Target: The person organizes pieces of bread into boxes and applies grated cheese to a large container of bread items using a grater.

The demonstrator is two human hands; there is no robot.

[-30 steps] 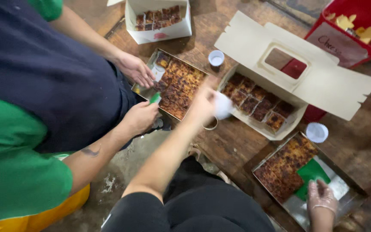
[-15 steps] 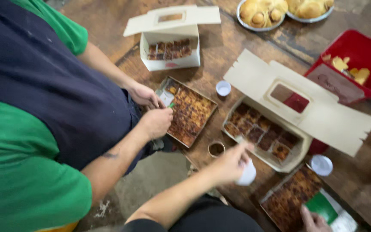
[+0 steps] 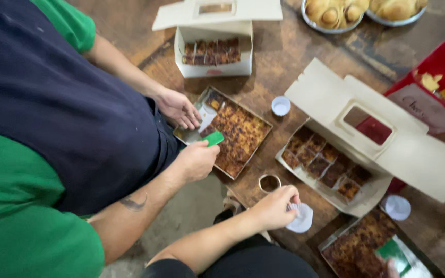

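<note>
Wooden table [image 3: 284, 67] nearer; left hand [image 3: 274, 208] lower.

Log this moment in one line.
left hand: holds white paper cup | right hand: frame edge, grip unclear, by green scraper | co-worker's hands: on baking tray

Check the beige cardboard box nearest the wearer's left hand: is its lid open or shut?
Open. The beige cardboard box has its windowed lid folded back, showing rows of brown squares.
</note>
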